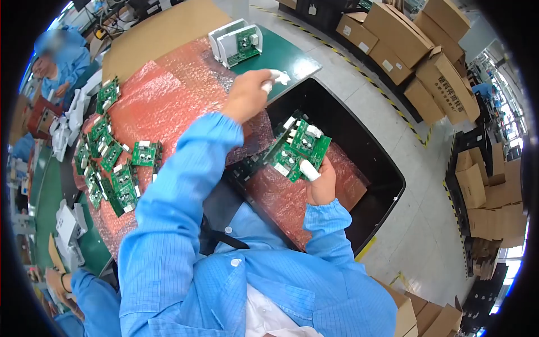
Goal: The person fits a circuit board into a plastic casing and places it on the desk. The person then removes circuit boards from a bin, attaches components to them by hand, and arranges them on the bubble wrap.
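Observation:
My right hand (323, 182), a white cot on its thumb, grips green circuit boards (307, 140) over the black bin. At least two boards overlap there; the fingers beneath them are hidden. My left hand (250, 92) hovers above the far-left side of the bin, near the table corner. White cots cover its fingertips, which look apart with no board in them. Beyond it, a white rack (227, 48) stands on the table with a circuit board (247, 42) upright in it.
The black bin (382, 163) holds pink bubble wrap (281, 208). More bubble wrap (151, 90) covers the green table (286, 48), with several circuit boards (123, 182) at its left. A person (62, 62) sits far left; another person's hand (59, 283) shows lower left. Cartons (398, 33) stand right.

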Demonstrator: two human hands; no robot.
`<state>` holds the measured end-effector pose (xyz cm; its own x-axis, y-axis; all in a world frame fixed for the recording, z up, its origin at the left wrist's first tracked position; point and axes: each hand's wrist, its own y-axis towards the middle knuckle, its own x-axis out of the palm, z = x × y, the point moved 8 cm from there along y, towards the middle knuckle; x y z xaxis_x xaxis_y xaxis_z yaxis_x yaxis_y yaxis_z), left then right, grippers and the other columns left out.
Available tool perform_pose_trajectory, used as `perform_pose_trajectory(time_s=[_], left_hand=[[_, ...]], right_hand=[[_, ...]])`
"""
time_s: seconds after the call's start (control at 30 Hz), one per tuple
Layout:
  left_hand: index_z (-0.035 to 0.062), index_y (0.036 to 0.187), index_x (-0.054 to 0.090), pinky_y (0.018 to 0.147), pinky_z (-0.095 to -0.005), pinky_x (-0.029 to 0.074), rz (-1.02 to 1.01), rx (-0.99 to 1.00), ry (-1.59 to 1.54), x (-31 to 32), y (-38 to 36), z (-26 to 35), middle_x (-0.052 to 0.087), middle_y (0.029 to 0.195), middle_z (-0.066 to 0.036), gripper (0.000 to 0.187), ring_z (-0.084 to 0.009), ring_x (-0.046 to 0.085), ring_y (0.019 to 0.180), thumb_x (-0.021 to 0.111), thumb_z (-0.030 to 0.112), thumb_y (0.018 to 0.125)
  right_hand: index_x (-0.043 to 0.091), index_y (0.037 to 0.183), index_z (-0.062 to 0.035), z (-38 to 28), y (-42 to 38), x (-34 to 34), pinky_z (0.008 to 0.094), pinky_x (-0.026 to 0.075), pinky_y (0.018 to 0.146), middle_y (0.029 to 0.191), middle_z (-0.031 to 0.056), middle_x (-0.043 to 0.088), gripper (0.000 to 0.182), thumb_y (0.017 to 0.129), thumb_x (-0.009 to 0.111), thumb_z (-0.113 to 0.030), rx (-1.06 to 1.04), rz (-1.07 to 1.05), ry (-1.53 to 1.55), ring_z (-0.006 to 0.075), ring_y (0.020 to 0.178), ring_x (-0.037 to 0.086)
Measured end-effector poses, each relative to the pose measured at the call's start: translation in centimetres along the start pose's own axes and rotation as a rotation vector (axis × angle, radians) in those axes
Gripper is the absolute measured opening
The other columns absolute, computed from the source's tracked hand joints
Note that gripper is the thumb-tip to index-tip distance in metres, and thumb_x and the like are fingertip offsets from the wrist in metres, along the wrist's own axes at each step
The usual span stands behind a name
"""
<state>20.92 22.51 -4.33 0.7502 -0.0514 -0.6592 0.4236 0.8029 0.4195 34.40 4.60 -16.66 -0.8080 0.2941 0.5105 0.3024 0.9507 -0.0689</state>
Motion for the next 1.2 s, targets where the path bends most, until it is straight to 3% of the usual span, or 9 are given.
perform_pose_trajectory(time_s=[0.2, 0.23, 0.27, 0.47, 0.53, 0.67, 0.77, 1.03, 1.2], left_hand=[[-0.0028, 0.120, 0.051, 0.083, -0.0290, 0.044, -0.092, -0.479, -1.003, -0.4, -10.2, -1.0, 0.060, 0.104, -0.008, 0.038, -0.0153, 0.056, 0.095, 0.054, 0.018, 0.088], [-0.0033, 0.125, 0.044, 0.085, -0.0282, 0.044, -0.122, -0.389, -0.790, -1.0, -10.6, -0.4, 0.057, 0.109, -0.009, 0.047, -0.0153, 0.054, 0.100, 0.058, 0.018, 0.086], [-0.0017, 0.123, 0.045, 0.079, -0.0255, 0.045, -0.033, -0.309, -0.758, -1.8, -11.2, 0.0, 0.059, 0.100, -0.006, 0.045, -0.0116, 0.055, 0.090, 0.061, 0.013, 0.084], [-0.0008, 0.134, 0.030, 0.088, -0.0308, 0.044, 0.023, -0.430, -1.107, -4.3, -13.4, -1.3, 0.053, 0.118, -0.012, 0.061, -0.0182, 0.054, 0.104, 0.060, 0.022, 0.086], [0.0002, 0.135, 0.029, 0.089, -0.0319, 0.044, 0.049, -0.444, -1.149, -5.0, -14.0, -2.0, 0.052, 0.120, -0.012, 0.062, -0.0191, 0.053, 0.106, 0.059, 0.023, 0.086], [0.0014, 0.135, 0.029, 0.091, -0.0333, 0.044, 0.066, -0.477, -1.131, -5.3, -15.0, -3.1, 0.051, 0.121, -0.012, 0.061, -0.0197, 0.053, 0.108, 0.059, 0.024, 0.087], [-0.0005, 0.132, 0.033, 0.088, -0.0279, 0.043, 0.156, -0.500, -1.159, -6.3, -15.5, -2.9, 0.056, 0.114, -0.011, 0.055, -0.0147, 0.054, 0.101, 0.059, 0.014, 0.086], [0.0046, 0.135, 0.029, 0.084, -0.0298, 0.046, 0.229, -0.329, -1.175, -9.1, -16.6, -1.3, 0.056, 0.111, -0.011, 0.062, -0.0173, 0.056, 0.099, 0.061, 0.006, 0.081], [0.0004, 0.129, 0.035, 0.080, -0.0268, 0.048, 0.276, -0.455, -1.025, -9.3, -17.2, -2.3, 0.059, 0.105, -0.008, 0.053, -0.0144, 0.057, 0.094, 0.060, 0.006, 0.083]], right_hand=[[0.049, 0.115, 0.0017, 0.2, 0.6, 6.6, 0.0276, 0.048, 0.080, 0.105, 0.0072, 0.059, 0.043, 0.074, 0.065, 0.002, -0.007, -0.122, -0.126, 0.0146, 0.093, 0.058], [0.049, 0.115, 0.0023, 0.0, 0.6, 7.5, 0.0280, 0.048, 0.081, 0.105, 0.0073, 0.059, 0.044, 0.075, 0.065, 0.002, -0.025, -0.159, -0.196, 0.0150, 0.094, 0.058], [0.048, 0.116, 0.0029, -0.3, 0.4, 8.3, 0.0283, 0.047, 0.083, 0.106, 0.0074, 0.059, 0.045, 0.075, 0.065, 0.002, -0.040, -0.193, -0.270, 0.0153, 0.096, 0.057], [0.048, 0.118, 0.0016, -1.6, -0.6, 11.6, 0.0274, 0.048, 0.079, 0.108, 0.0111, 0.057, 0.040, 0.081, 0.060, -0.004, 0.049, -0.297, 0.006, 0.0154, 0.094, 0.058], [0.049, 0.116, 0.0002, -0.7, -0.5, 11.0, 0.0263, 0.049, 0.076, 0.107, 0.0105, 0.057, 0.036, 0.082, 0.060, -0.004, 0.150, -0.260, 0.115, 0.0138, 0.090, 0.058], [0.057, 0.102, -0.0002, 0.0, -0.4, 10.8, 0.0227, 0.048, 0.069, 0.091, 0.0064, 0.063, 0.024, 0.080, 0.065, -0.006, 0.037, -0.256, -0.100, 0.0104, 0.077, 0.059], [0.060, 0.097, 0.0006, 0.5, -0.6, 11.3, 0.0230, 0.048, 0.069, 0.087, 0.0053, 0.063, 0.018, 0.080, 0.065, -0.005, 0.049, -0.264, 0.052, 0.0105, 0.075, 0.059], [0.058, 0.097, 0.0004, 2.1, -1.6, 12.8, 0.0290, 0.050, 0.072, 0.092, 0.0081, 0.062, 0.014, 0.083, 0.059, -0.002, 0.257, -0.286, 0.262, 0.0154, 0.080, 0.060], [0.056, 0.096, -0.0014, 2.8, -2.7, 13.7, 0.0317, 0.050, 0.075, 0.094, 0.0091, 0.062, 0.013, 0.083, 0.058, 0.000, 0.246, -0.311, 0.304, 0.0181, 0.083, 0.060]])
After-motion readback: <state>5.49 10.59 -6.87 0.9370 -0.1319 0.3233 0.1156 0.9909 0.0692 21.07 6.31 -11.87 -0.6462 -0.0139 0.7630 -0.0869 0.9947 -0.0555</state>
